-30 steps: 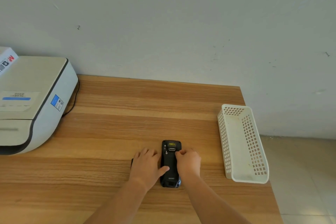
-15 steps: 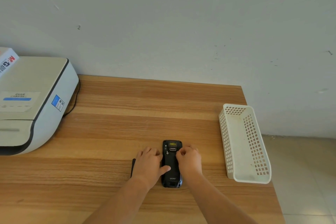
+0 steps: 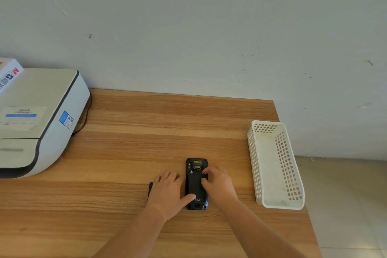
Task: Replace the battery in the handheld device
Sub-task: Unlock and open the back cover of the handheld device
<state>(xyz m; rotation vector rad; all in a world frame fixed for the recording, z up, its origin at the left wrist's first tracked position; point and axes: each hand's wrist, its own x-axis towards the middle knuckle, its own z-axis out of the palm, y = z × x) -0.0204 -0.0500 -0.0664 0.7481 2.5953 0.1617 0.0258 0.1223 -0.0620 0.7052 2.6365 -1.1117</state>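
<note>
On the wooden table (image 3: 129,148), near its front edge, the black handheld device (image 3: 196,182) lies face down. Left hand (image 3: 167,191) rests flat beside it, fingers loose, thumb touching the device's lower back; a small dark thing (image 3: 150,189) shows partly under this hand. Right hand (image 3: 217,184) presses curled fingertips on the back cover, gripping nothing. At right stands a white basket (image 3: 254,161), at left a printer (image 3: 39,119).

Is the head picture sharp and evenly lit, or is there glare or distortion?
Head view: soft, even light, no glare; only faint shadows under both hands beside the handheld device; wide-angle lens bends the table edges and basket; printer label text is too blurred to read.
</note>
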